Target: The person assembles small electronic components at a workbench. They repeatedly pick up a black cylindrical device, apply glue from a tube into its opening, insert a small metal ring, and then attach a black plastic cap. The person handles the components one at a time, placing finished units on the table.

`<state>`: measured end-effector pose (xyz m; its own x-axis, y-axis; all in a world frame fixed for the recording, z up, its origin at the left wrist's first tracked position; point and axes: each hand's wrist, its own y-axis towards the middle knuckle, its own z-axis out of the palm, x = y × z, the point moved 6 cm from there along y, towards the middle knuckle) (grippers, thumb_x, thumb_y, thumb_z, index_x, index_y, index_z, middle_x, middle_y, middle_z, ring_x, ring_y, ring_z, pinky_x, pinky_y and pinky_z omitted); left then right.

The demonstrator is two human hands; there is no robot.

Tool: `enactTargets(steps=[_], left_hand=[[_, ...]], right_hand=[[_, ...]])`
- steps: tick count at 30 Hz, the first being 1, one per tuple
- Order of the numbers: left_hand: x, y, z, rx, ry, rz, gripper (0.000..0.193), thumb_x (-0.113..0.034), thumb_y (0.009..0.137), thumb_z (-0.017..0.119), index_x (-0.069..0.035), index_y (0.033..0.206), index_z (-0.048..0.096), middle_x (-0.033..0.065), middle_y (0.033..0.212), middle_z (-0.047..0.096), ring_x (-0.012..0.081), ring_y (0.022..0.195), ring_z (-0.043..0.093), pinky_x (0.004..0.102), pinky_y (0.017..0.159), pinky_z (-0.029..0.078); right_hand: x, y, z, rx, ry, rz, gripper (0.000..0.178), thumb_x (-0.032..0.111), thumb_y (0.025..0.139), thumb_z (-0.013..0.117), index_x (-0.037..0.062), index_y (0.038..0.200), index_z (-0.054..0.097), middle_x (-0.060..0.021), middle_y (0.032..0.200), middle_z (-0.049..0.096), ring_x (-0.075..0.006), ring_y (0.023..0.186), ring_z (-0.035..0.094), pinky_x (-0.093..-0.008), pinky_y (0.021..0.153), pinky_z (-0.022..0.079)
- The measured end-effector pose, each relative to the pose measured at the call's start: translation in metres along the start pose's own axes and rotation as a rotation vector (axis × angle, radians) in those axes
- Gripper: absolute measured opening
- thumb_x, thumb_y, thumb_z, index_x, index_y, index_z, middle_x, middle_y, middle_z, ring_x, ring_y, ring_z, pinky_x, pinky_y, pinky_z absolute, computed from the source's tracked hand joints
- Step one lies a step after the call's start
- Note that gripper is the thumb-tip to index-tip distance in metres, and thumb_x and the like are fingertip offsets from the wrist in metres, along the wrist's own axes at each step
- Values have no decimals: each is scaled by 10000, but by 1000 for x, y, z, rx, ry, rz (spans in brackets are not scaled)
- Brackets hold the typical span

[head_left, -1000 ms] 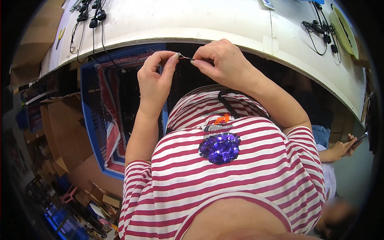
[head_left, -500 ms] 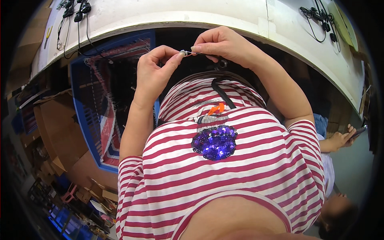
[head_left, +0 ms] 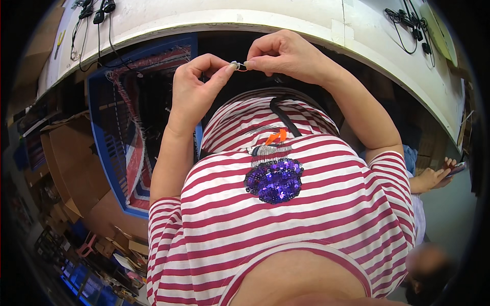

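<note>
My left hand (head_left: 198,86) is closed in a pinch on a small whitish connector (head_left: 235,65). Opposite it, my right hand (head_left: 286,57) pinches thin wires (head_left: 243,69) between thumb and fingertips, close to the connector. One of the wires looks orange-red and bows slightly between the two hands. Both hands are held in the air just off the front edge of the white table (head_left: 286,21). The connector is too small to show whether the wires sit inside it.
Left of my lap stands a blue plastic crate (head_left: 113,168) with frayed red-and-white cloth over it. Black cables (head_left: 103,11) lie on the table's left, more cables (head_left: 407,21) on its right. Cardboard boxes (head_left: 76,158) stand at far left. At right, another person's hand (head_left: 434,178) holds a phone.
My fingertips remain together at the connector, with the hands slightly shifted. The orange-red wire now bows below it. The other person's hand has moved a little.
</note>
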<state>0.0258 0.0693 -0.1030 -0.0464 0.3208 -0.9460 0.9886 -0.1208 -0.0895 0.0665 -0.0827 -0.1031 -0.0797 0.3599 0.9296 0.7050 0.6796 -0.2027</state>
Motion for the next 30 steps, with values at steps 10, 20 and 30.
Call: enactTargets(steps=[10, 20, 30], left_hand=[[12, 2, 8, 143, -437, -82, 149, -138, 785, 647, 0, 839, 630, 16, 731, 607, 53, 664, 527, 183, 585, 395], [18, 5, 20, -49, -751, -98, 102, -106, 838, 577, -22, 878, 620, 37, 816, 615, 78, 748, 542, 198, 707, 408], [3, 13, 7, 247, -320, -103, 187, -182, 798, 630, -4, 853, 639, -7, 758, 598, 50, 697, 511, 184, 634, 392]], right_hand=[[-7, 2, 9, 91, 304, 72, 187, 220, 819, 573, 47, 793, 639, -5, 673, 577, -51, 606, 505, -188, 537, 378], [15, -12, 6, -421, -173, -433, 157, 48, 805, 600, -9, 951, 603, -63, 845, 616, -107, 743, 584, -215, 668, 475], [4, -3, 4, -106, 80, -278, 124, 47, 808, 602, 14, 924, 627, -31, 795, 609, -84, 679, 554, -204, 613, 464]])
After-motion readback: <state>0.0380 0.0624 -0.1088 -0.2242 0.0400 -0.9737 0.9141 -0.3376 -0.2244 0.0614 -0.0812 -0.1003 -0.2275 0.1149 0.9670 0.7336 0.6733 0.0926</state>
